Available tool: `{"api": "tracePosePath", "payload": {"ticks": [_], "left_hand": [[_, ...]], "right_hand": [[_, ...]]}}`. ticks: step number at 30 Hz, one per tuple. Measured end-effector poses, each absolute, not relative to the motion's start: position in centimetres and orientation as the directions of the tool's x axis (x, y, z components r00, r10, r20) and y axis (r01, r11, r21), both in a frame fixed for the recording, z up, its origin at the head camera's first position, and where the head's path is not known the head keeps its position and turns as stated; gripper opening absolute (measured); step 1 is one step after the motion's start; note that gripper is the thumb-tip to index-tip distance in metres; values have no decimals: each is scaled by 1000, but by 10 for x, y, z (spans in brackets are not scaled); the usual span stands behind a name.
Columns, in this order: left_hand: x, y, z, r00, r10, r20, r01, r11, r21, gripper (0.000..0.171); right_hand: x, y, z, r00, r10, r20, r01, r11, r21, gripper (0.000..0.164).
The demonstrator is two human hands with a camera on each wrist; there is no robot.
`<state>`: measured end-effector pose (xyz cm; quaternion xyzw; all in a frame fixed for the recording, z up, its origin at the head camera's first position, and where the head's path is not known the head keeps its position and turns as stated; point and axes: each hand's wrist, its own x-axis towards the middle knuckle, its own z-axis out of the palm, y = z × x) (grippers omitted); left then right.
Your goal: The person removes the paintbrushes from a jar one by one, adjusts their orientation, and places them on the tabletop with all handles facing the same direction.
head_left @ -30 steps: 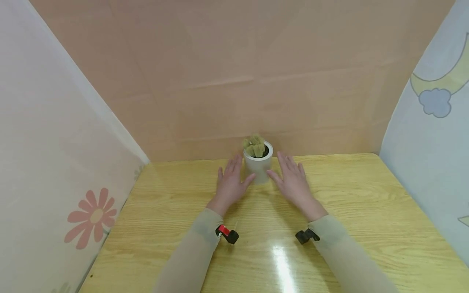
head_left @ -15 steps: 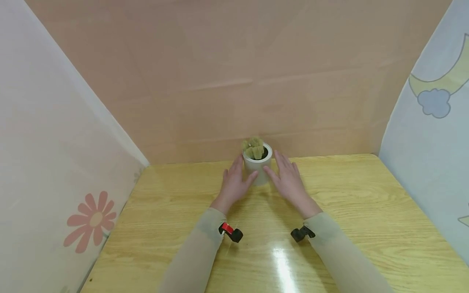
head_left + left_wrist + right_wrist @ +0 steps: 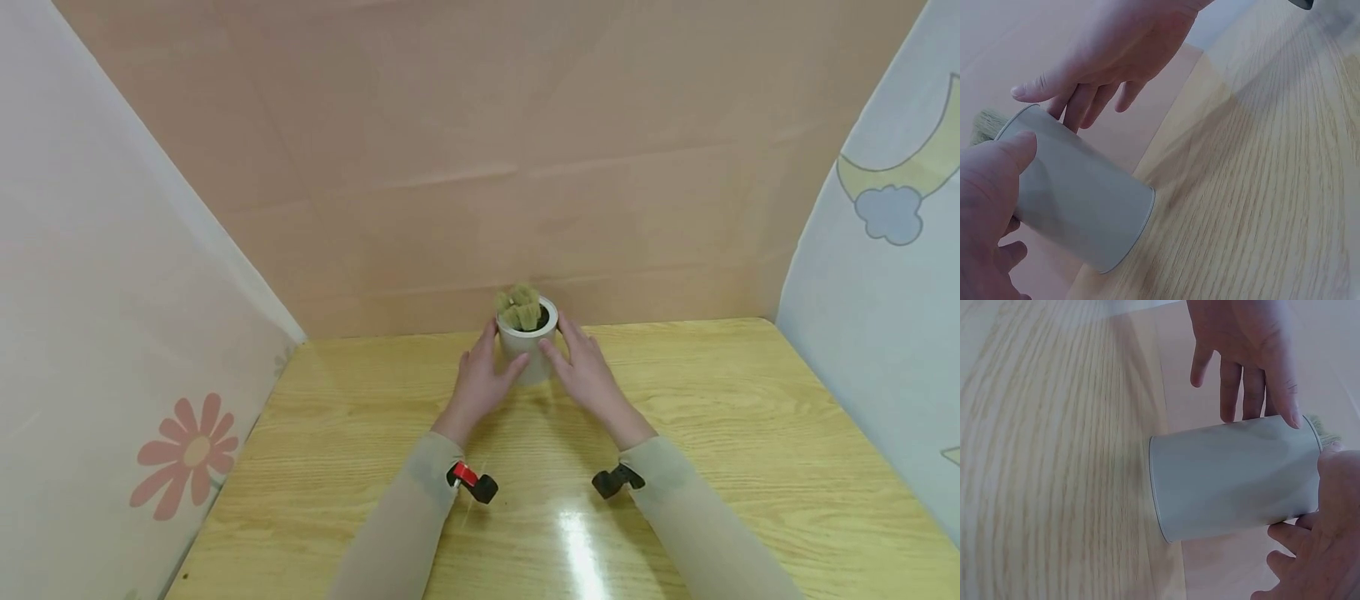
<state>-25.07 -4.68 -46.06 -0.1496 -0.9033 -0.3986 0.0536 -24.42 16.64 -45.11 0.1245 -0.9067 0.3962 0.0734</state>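
A light grey pot (image 3: 529, 367) with a white rim, dark filling and a fuzzy yellow-green artificial cactus (image 3: 520, 307) stands upright near the far edge of the table. From its left side my left hand (image 3: 480, 379) holds it, thumb across the front and fingers reaching along the side. My right hand (image 3: 588, 371) does the same on the right, its thumb close to the rim. In the left wrist view the left hand (image 3: 988, 200) has its thumb on the pot wall (image 3: 1085, 187). The right wrist view shows the right hand's (image 3: 1325, 537) fingers partly behind the pot.
The wooden table (image 3: 337, 433) ends at a pinkish-brown backdrop (image 3: 420, 208) just behind the pot. Pale walls with printed designs, a pink flower (image 3: 197, 450) on the left and a blue cloud (image 3: 890, 213) on the right, flank it. Small cameras sit on both wrists.
Both hands have closed inward from either side and now meet the pot, where earlier gaps showed at its sides. The whole view has shifted slightly.
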Motion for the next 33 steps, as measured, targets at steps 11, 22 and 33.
{"api": "tracePosePath", "payload": {"ticks": [11,22,33], "left_hand": [[-244,-59,-466,-924,240,298,382,537,752,92],[-227,-65,-467,-957,205,204,284,528,801,105],[-209,-70,-466,-963,184,195,263,504,822,109]], "right_hand": [[-232,167,-450,-948,-202,247,-319,592,-740,69],[-213,171,-445,-955,-233,182,-284,549,-786,65],[-199,171,-441,-957,-251,145,-261,529,-807,62]]}}
